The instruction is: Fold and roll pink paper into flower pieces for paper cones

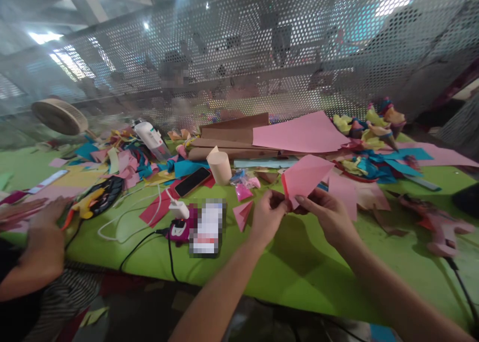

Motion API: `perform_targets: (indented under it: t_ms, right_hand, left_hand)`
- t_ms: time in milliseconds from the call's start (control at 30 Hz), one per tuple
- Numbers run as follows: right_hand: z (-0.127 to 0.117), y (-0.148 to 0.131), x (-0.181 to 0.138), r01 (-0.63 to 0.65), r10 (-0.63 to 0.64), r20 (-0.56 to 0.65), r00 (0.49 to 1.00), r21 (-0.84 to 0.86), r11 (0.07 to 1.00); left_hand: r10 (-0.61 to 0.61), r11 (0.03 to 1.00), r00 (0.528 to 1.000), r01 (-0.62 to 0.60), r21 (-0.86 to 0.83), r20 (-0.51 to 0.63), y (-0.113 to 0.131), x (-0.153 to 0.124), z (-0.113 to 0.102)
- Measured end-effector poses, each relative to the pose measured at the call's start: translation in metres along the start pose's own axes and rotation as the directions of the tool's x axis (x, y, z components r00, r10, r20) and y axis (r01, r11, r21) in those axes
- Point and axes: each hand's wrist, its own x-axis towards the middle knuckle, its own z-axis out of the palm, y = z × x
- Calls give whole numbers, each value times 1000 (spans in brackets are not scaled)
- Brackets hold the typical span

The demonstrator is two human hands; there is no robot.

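Both of my hands hold a folded pink paper piece above the green table. My left hand pinches its lower left corner with closed fingers. Opposite it, my right hand grips the lower edge, thumb on top. The paper points up and to the right. A small pink triangle lies on the table just left of my left hand. A loose pink sheet lies right behind my right hand.
A co-worker's hand rests at the left edge. A black phone, a beige paper cone, a white charger with cables, a glue gun and heaps of coloured paper scraps lie about. A perforated metal screen backs the table.
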Motion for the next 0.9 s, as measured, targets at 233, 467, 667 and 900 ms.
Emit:
perform_targets:
  t_ms: [233, 467, 667, 900]
  right_hand:
    - [2, 1, 0, 24, -24, -26, 999, -7, 1000]
    - [4, 1, 0, 23, -23, -14, 1000, -8, 1000]
    - [2, 5, 1, 2, -2, -1, 1000, 12, 1000]
    - [4, 1, 1, 8, -8, -16, 1000, -30, 1000]
  left_hand:
    - [-9, 1000, 1000, 9, 20, -2, 2, -1, -2]
    - [-59, 998, 998, 59, -25, 20, 3, 1, -3]
    - [-32, 999, 999, 32, -10, 28, 2, 1, -4]
    - [12, 1000, 999, -12, -16, 38, 0, 2, -4]
